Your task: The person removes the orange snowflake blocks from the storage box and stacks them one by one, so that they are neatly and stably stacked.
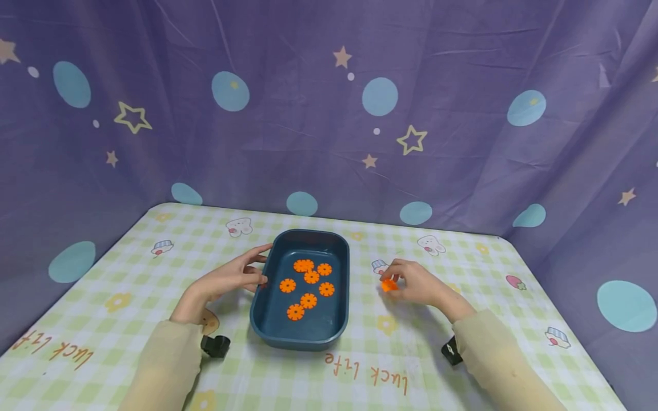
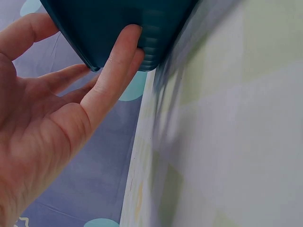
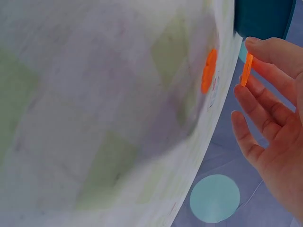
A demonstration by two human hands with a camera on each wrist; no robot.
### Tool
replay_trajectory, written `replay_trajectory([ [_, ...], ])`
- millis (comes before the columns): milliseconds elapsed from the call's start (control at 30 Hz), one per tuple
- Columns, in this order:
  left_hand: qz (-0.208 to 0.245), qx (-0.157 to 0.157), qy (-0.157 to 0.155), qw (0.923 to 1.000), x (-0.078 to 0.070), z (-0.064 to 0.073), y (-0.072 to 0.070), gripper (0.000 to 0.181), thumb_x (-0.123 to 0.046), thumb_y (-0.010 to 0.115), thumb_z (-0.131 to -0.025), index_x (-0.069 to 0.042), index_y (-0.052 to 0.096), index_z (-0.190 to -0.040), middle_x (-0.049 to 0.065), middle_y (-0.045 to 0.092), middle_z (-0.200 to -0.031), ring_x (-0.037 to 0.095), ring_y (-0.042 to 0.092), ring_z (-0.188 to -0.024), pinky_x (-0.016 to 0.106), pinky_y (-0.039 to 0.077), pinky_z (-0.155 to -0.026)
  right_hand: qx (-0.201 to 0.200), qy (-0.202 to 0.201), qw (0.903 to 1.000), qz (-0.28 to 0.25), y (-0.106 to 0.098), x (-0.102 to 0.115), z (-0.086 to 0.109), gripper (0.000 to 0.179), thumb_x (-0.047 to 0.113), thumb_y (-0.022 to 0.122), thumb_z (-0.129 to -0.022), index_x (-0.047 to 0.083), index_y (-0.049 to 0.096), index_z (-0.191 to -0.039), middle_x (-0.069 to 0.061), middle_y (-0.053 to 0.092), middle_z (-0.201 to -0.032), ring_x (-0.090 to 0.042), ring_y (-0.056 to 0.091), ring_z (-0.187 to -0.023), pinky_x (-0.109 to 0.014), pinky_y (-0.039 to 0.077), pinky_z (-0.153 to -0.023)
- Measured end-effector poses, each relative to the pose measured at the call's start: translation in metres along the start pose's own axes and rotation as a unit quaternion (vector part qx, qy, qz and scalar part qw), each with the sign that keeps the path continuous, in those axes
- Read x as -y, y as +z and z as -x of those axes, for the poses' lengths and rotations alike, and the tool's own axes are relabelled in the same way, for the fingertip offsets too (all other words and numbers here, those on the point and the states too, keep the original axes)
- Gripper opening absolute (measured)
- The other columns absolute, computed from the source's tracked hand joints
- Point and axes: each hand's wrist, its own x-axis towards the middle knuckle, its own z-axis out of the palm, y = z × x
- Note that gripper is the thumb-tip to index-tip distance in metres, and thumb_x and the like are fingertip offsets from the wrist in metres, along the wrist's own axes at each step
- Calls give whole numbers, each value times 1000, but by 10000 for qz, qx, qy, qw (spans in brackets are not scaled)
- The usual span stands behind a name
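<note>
A deep dark-teal rectangular tray (image 1: pixel 329 328) holds several orange notched discs (image 1: pixel 288 285) with small centre holes. My left hand (image 1: pixel 231 278) grips its left wall: one digit reaches over the rim, while two fingers (image 2: pixel 124 42) press the outside. To the right of the tray, my right hand (image 1: pixel 416 281) pinches an orange disc (image 3: pixel 246 69) on edge between thumb and fingertips, the other fingers spread apart from it. Beneath this hand, a second orange disc (image 3: pixel 208 71) lies on the tablecloth, mostly hidden by the hand in the head view.
A pale green checked tablecloth (image 1: pixel 442 365) with cartoon prints covers the table. Purple curtains (image 1: pixel 308 142) with stars and dots hang behind and at both sides. Black wrist bands (image 1: pixel 215 346) show by both sleeves.
</note>
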Motion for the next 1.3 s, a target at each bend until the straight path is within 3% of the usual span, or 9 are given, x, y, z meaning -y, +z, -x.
replay_trajectory([
  [967, 18, -61, -100, 9999, -2, -1, 0, 76, -23, 58, -88, -25, 10, -147, 23, 18, -143, 29, 58, -103, 43, 51, -80, 182, 242, 9995, 120, 9, -12, 5, 21, 18, 75, -72, 18, 69, -92, 4, 58, -87, -11, 51, -73, -23, 43, -66],
  [1300, -37, 15, -26, 10000, -1, 0, -1, 78, -21, 58, -88, -20, 8, -148, 26, 16, -143, 29, 58, -102, 44, 51, -81, 130, 304, 9994, 84, 11, -13, 6, 20, 20, 76, -72, 18, 69, -91, 4, 58, -86, -12, 51, -71, -23, 43, -65],
])
